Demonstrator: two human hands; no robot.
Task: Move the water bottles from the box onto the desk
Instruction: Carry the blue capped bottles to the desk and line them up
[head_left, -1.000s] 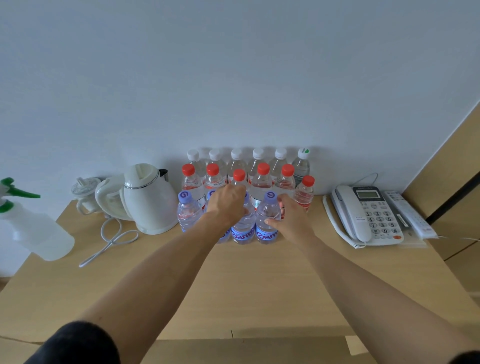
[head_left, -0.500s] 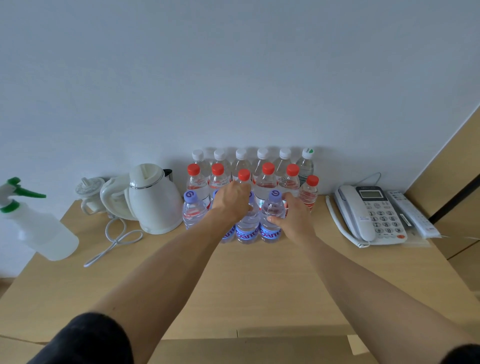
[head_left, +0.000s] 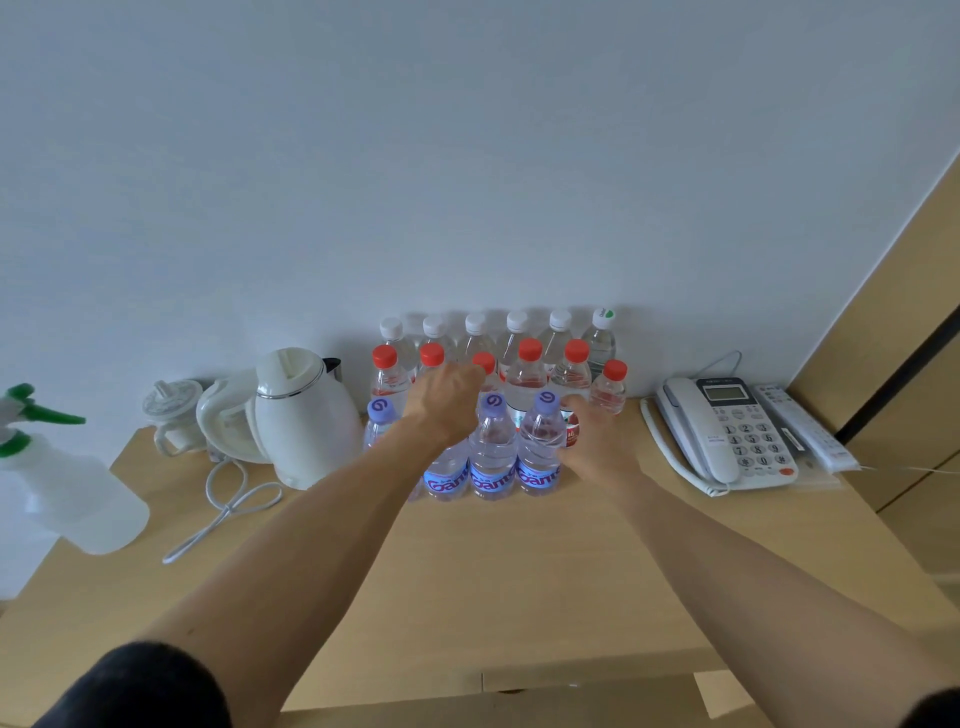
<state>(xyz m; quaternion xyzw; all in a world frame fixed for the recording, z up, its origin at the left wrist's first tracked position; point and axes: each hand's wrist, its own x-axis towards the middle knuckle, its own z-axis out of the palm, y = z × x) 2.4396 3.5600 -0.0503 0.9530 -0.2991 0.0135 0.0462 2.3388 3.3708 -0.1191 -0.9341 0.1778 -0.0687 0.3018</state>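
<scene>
Water bottles stand in three rows at the back of the wooden desk (head_left: 519, 571): white caps (head_left: 518, 322) against the wall, red caps (head_left: 530, 349) in the middle, purple caps in front. My left hand (head_left: 444, 405) lies over the top of the second purple-capped bottle (head_left: 447, 480), fingers curled down round it and hiding its cap. The third purple-capped bottle (head_left: 492, 447) stands free. My right hand (head_left: 595, 441) is at the right side of the rightmost purple-capped bottle (head_left: 540, 447), fingers relaxed, with a small gap to it. A cardboard box flap (head_left: 571, 696) shows at the bottom edge.
A white kettle (head_left: 304, 415) with a loose cord (head_left: 228, 504) stands left of the bottles, a small cup (head_left: 174, 410) behind it. A spray bottle (head_left: 72, 493) sits at the far left. A desk phone (head_left: 727, 431) and a remote (head_left: 805, 426) lie at the right.
My left hand shifted slightly left, uncovering the third purple cap. My right hand let go of the rightmost purple-capped bottle and drew a little to the right.
</scene>
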